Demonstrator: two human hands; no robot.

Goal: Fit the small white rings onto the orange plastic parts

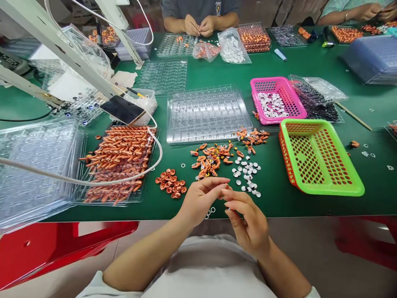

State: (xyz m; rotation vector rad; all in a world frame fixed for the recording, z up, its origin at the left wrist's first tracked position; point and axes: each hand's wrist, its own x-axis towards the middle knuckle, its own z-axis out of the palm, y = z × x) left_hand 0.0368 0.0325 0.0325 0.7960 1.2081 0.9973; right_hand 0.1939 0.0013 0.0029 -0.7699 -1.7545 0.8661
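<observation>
Near the table's front edge, my left hand (pixel 201 202) is closed in a pinch, its fingertips meeting those of my right hand (pixel 249 221). Whatever the left fingers hold is mostly hidden. My right thumb and forefinger also pinch together, with a tiny piece between them too small to name. Just beyond the hands lies a pile of small orange parts with dark and yellow bits (pixel 212 159). Round white discs (pixel 247 171) are scattered to its right. Copper-coloured cups (pixel 171 183) sit in a heap on the left. White rings (pixel 210 212) lie beside my left wrist.
A clear moulded tray (pixel 207 114) lies ahead. At left are a tray of orange parts (pixel 119 153) and stacked clear trays (pixel 37 161). To the right stand a green basket (pixel 325 188) and a pink basket (pixel 279 82). A person's hands (pixel 200 25) work opposite.
</observation>
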